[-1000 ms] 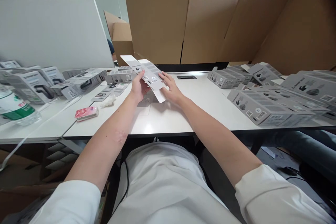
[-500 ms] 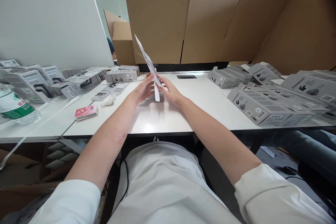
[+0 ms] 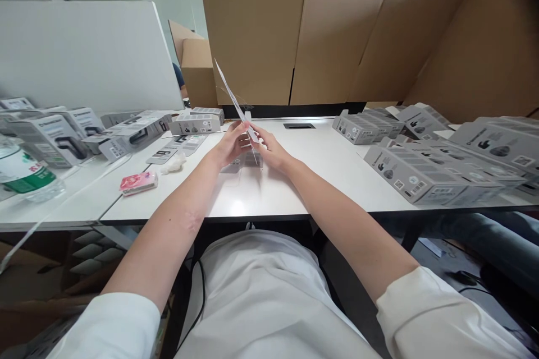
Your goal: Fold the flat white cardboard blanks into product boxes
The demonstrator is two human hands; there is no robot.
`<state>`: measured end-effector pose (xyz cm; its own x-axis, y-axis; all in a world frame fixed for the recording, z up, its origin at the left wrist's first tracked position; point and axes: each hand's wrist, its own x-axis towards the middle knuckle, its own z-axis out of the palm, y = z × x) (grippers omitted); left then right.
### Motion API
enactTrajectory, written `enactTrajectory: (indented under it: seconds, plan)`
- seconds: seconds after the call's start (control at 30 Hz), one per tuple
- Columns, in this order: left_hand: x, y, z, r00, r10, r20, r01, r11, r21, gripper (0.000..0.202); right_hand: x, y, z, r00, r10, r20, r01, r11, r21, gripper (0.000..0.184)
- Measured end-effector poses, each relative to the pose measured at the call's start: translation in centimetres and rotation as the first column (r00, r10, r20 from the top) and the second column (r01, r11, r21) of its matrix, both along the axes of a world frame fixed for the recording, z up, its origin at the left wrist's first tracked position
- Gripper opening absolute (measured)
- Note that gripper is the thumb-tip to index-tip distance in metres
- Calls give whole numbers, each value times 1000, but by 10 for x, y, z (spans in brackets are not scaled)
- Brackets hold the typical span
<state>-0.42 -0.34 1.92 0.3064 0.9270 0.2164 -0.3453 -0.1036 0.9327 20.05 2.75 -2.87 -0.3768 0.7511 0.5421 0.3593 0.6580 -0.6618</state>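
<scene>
Between my two hands is a thin, flat carton blank (image 3: pixel 231 93), seen nearly edge-on and leaning up to the left above the table. My left hand (image 3: pixel 232 145) grips it from the left, fingers curled behind it. From the other side my right hand (image 3: pixel 272 148) pinches its lower right part, thumb and fingers close together. Under the hands a grey printed flat carton (image 3: pixel 233 166) lies on the white table (image 3: pixel 328 179), partly hidden by them. More flat cartons (image 3: pixel 179 148) lie to the left of my left hand.
Folded grey boxes (image 3: pixel 421 174) stand in rows at the right; others (image 3: pixel 63 137) crowd the left. A pink packet (image 3: pixel 138 183), crumpled tissue (image 3: pixel 174 164) and plastic bottle (image 3: pixel 29 174) are on the left side. A large cardboard sheet (image 3: pixel 337 28) rises behind the table.
The carton blank has turned more edge-on, and its lower flap now looks thinner. Both hands keep their hold in nearly the same place.
</scene>
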Motion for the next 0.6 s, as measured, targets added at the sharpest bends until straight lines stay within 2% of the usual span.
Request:
enactTrajectory:
  seconds: [0.27,0.4,0.5,0.6]
  plan:
    - [0,2,-2,998,67,9,-67,998,-23,102,-2,-1,1,995,76,-70,-77,997,-10,88]
    - [2,7,-2,988,156,14,-156,987,-42,102,-1,-2,1,994,80,-74,-83,996,-38,80]
    - [1,12,-2,969,245,25,-243,968,-58,101,1,3,-4,999,0,-40,-3,997,-78,76]
    - [0,18,-5,946,324,15,-323,944,-70,92,5,10,-8,990,-140,4,140,983,-121,84]
